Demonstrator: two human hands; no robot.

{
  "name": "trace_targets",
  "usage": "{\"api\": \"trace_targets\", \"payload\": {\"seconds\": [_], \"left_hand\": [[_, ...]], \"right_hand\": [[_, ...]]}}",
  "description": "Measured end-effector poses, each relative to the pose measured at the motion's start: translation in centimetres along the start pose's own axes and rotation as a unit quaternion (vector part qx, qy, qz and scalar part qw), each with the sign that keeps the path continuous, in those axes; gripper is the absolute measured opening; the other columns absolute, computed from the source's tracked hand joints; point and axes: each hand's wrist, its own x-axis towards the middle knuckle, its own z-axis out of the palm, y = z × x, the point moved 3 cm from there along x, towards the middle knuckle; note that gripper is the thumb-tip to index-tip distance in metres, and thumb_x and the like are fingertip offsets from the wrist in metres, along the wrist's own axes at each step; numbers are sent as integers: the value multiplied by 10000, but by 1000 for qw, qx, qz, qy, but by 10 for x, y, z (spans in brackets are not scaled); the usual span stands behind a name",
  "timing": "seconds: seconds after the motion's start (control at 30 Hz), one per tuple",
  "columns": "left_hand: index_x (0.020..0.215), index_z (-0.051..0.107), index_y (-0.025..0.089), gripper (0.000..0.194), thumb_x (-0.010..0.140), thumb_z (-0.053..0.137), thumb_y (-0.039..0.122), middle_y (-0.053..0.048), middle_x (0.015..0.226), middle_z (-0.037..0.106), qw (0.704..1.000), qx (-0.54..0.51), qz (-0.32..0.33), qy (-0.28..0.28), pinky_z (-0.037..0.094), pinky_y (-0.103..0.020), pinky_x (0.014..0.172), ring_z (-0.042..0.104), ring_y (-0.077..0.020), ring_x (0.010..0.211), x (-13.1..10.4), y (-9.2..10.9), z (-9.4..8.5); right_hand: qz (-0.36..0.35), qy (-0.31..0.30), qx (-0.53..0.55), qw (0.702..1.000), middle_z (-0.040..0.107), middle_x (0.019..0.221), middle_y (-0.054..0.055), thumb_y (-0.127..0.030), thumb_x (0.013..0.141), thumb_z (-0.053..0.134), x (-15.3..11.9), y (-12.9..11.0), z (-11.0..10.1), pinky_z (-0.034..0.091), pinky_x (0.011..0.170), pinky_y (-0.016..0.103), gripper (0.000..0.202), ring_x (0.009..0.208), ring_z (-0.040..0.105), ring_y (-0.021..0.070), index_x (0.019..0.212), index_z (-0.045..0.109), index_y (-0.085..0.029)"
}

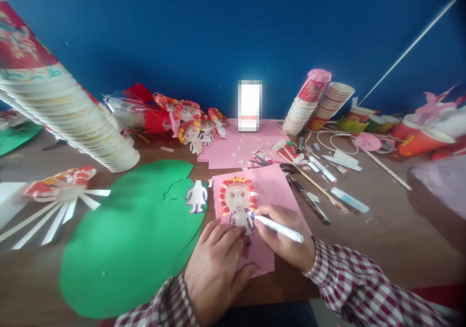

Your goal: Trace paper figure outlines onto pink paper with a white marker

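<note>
A white marker (278, 228) is pinched in my right hand (282, 234), its purple tip at the right shoulder of a paper doll (238, 205). Red and yellow paper curls frame the doll's drawn face, and its white body has a purple outline. Beneath it lies a sheet of pink paper (264, 254). With fingers stretched out, my left hand (218, 264) presses flat on the doll's lower body and the pink sheet, hiding part of both. Just left of the sheet, a white paper body cutout (197, 197) rests on the edge of green paper (134, 244).
Tall stacks of paper cups (91, 123) lean at left and back right (307, 98). Several finished dolls (191, 123) lie behind the green paper. Scissors (262, 161), a black pen (309, 200) and a glue stick (349, 199) lie among paper scraps. Orange cups (422, 140) stand far right.
</note>
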Motion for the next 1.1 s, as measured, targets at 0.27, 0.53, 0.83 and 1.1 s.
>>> {"api": "trace_targets", "payload": {"seconds": [0.27,0.53,0.83,1.1], "left_hand": [[1028,591,181,307,824,544,405,-55,1078,609,1000,3,1,-2,362,-493,983,512,-236,1016,0,0,0],[1032,592,171,304,827,540,389,-74,1081,607,1000,4,5,-2,375,-497,971,516,-246,1013,1,1,-1],[1060,582,177,324,825,544,396,-67,1096,602,1000,3,-3,-11,366,-497,977,509,-246,1019,0,1,0],[1031,589,175,304,831,536,398,-68,1081,604,1000,2,-1,-6,366,-501,977,510,-246,1017,1,1,0]], "right_hand": [[-5,-2,-6,1000,637,773,27,-202,871,512,1,-1,0,466,649,254,61,697,598,145,915,554,-193],[0,-10,-11,1000,642,782,38,-221,877,498,1,0,0,475,648,262,75,706,601,156,922,554,-198],[-2,-8,-18,1000,635,766,30,-213,869,509,1,-1,1,477,645,264,60,693,599,151,900,556,-191],[-5,-11,-14,1000,640,762,31,-200,866,504,1,-1,1,477,642,261,58,695,604,153,891,556,-193]]}}
